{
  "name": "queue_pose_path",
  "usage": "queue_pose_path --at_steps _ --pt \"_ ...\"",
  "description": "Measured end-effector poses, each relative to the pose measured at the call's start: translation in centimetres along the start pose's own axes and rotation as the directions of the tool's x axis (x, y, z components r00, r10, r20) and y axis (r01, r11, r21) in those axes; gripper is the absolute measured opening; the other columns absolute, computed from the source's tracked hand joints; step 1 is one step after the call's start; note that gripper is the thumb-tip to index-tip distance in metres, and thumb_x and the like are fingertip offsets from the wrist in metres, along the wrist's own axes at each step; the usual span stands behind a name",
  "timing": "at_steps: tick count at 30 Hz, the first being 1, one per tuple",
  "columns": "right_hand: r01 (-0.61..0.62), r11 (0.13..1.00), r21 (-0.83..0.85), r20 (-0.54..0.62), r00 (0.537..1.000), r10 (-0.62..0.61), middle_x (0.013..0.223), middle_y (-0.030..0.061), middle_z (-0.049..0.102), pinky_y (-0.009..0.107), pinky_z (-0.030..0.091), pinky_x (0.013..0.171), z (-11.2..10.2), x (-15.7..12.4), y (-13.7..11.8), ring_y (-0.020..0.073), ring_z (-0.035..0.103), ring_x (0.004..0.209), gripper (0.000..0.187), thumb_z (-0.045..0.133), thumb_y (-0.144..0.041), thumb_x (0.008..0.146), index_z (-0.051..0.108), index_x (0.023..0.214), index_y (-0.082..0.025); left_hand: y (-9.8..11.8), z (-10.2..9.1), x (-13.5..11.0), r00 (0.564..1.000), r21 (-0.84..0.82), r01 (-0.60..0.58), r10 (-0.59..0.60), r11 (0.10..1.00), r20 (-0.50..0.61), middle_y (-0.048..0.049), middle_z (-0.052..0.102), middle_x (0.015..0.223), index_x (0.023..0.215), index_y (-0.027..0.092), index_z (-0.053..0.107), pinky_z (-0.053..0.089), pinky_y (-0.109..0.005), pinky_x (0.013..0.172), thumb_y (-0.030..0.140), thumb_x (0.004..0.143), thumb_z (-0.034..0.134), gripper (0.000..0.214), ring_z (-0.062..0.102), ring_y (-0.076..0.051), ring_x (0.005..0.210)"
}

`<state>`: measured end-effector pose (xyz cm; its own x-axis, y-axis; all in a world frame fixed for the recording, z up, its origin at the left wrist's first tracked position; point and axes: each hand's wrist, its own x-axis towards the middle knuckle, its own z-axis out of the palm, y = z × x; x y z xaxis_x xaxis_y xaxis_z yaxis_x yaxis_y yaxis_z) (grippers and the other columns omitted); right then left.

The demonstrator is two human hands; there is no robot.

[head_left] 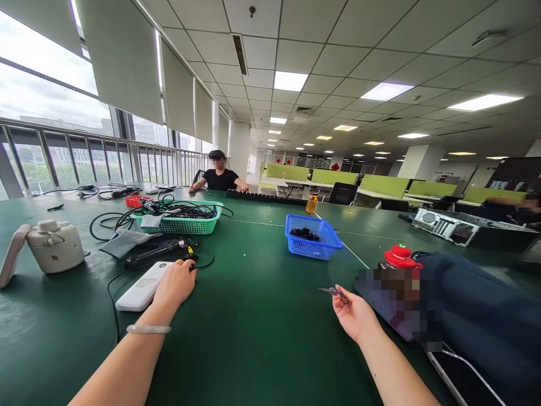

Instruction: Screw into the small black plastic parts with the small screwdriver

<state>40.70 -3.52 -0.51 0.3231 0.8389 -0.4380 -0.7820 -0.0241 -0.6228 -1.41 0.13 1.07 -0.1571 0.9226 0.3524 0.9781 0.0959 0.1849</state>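
My left hand [176, 283] rests on the green table [262, 327], fingers curled over a small black object at the end of a black cable, right beside a white power bank [141, 286]. What the fingers grip is hidden. My right hand [353, 313] is raised a little above the table, with a small thin grey object [332, 291] pinched between thumb and fingertips. A blue basket [313, 237] with dark small parts stands beyond the right hand.
A teal basket [181, 219] of cables, a red tray [136, 201], a black tool [155, 252] and a white kettle-like appliance [54, 245] lie left. A dark bag [477, 316] and red-capped bottle [399, 258] sit right. A person [218, 176] sits across at a keyboard [266, 197].
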Motion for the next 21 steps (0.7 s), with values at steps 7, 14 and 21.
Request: queue_pose_path --at_steps 7,14,21 --pt "0.007 1.0 -0.016 0.021 1.0 -0.007 0.059 0.0 0.059 0.012 0.051 0.038 -0.1 0.2 0.1 0.0067 0.056 0.041 0.018 0.044 -0.001 0.091 0.057 0.084 -0.012 -0.6 0.7 0.1 0.999 0.011 0.017 -0.017 1.0 0.041 -0.0166 0.063 0.106 0.113 0.01 0.066 0.046 -0.036 0.087 0.034 0.091 0.038 0.043 0.062 -0.028 0.097" --pt "0.019 0.999 -0.041 0.036 0.999 -0.018 0.061 0.0002 0.06 0.013 0.052 0.04 -0.3 0.5 0.2 0.007 0.057 0.042 0.014 0.05 -0.002 0.088 0.057 0.084 -0.012 -1.2 1.4 0.5 0.999 0.018 0.015 -0.015 1.0 0.039 -0.0174 0.062 0.109 0.113 0.011 0.065 0.046 -0.036 0.088 0.035 0.088 0.04 0.043 0.063 -0.028 0.096" --pt "0.025 0.997 -0.077 0.039 0.999 -0.022 0.06 0.0014 0.06 0.011 0.051 0.042 -0.1 0.1 0.6 0.0058 0.057 0.043 0.018 0.045 -0.003 0.092 0.057 0.082 -0.01 -1.2 1.8 0.8 1.0 0.043 -0.004 0.003 0.999 0.027 -0.0177 0.064 0.112 0.109 0.011 0.066 0.046 -0.035 0.085 0.037 0.087 0.04 0.043 0.063 -0.028 0.098"
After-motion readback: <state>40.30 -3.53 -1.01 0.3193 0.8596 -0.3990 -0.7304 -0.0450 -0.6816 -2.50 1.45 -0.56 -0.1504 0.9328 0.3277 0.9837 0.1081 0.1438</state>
